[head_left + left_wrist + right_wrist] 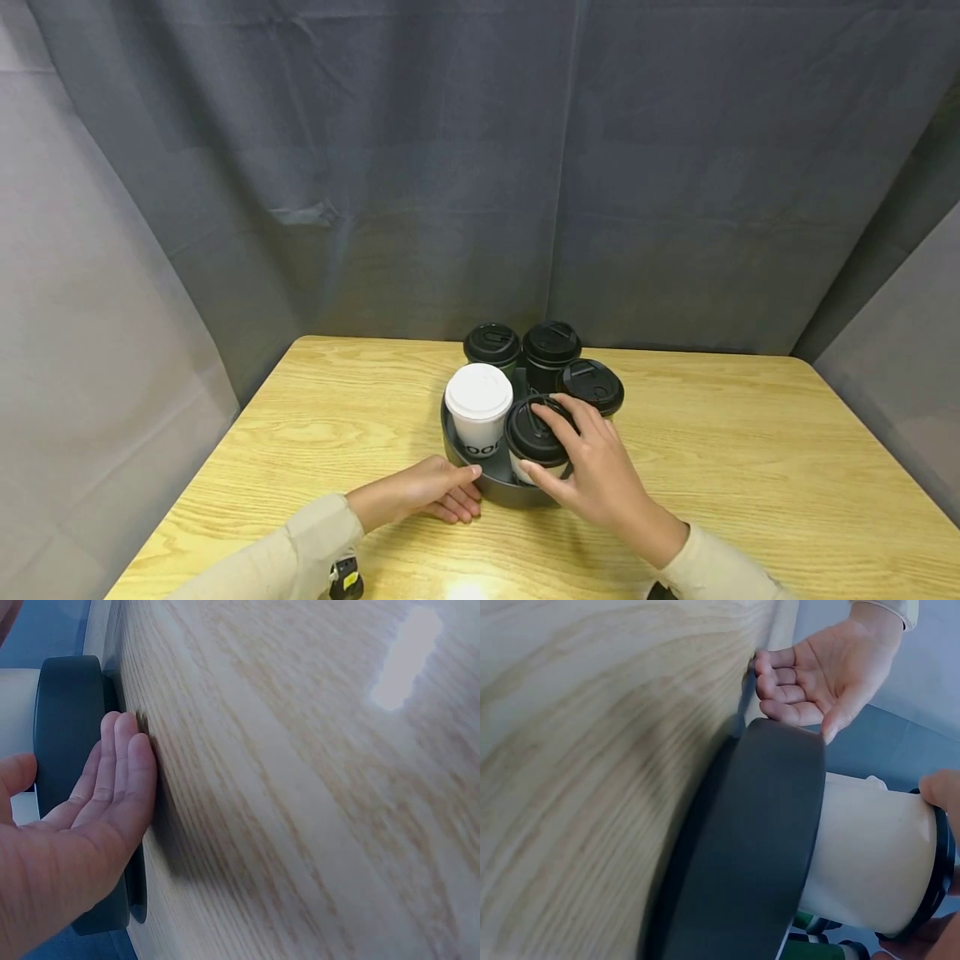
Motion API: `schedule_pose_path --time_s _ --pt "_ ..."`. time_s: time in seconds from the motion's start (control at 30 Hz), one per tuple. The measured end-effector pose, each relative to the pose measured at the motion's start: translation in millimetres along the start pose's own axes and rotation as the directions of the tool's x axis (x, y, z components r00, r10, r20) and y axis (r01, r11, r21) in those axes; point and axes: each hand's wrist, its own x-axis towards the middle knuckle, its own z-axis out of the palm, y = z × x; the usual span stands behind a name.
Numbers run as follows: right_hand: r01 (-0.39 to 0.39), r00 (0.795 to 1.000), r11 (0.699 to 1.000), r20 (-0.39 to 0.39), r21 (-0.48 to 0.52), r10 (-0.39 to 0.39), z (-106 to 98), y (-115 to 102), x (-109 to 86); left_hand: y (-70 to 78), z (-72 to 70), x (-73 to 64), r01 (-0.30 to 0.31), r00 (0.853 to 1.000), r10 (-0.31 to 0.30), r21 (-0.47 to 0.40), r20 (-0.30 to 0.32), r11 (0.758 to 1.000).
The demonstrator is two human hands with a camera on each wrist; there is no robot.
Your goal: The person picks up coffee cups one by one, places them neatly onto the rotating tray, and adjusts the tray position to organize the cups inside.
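Observation:
A round dark grey tray [517, 496] holds several lidded paper cups. My right hand [600, 467] grips a white cup with a black lid [528, 443] at the tray's near right, fingers over the lid and thumb at its near side. The white body of that cup [870, 855] stands inside the tray wall in the right wrist view. Beside it is a white cup with a white lid [480, 396] and dark lettering. My left hand [427, 490] is at the tray's near left side, thumb at the rim, other fingers extended low along the outer wall in the left wrist view.
Further black-lidded cups stand at the back left [491, 342], back right [552, 342] and right [592, 383] of the tray. Everything rests on a wood-grain table [337, 417]. Grey curtains [420, 208] hang behind and at both sides.

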Motion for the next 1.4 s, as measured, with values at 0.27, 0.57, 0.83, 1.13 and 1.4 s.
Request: schedule_pose_path --time_s 0.27,0.57,0.83,1.13,1.4 --pt "-0.008 1.000 1.000 0.016 -0.003 0.008 2.5 -1.6 -1.8 0.0 -0.7 -0.7 0.002 1.000 -0.002 0.003 0.005 1.000" --pt "-0.031 0.998 0.999 0.061 -0.044 0.034 -0.9 -2.8 -0.3 -0.3 -0.2 0.3 -0.003 1.000 0.003 -0.001 -0.001 1.000" --pt "-0.052 0.992 0.997 0.114 -0.050 0.058 -2.4 -4.0 0.3 0.8 1.9 0.3 -0.005 1.000 0.005 0.009 -0.005 1.000" --pt "-0.055 0.989 0.997 0.130 -0.061 0.063 -3.5 -3.4 1.0 3.4 1.8 0.0 0.000 1.000 0.000 0.012 -0.003 1.000" --pt "-0.070 0.984 0.995 0.158 -0.064 0.080 -5.7 -3.0 1.5 2.3 1.1 1.3 -0.008 1.000 0.008 0.033 -0.006 0.999"
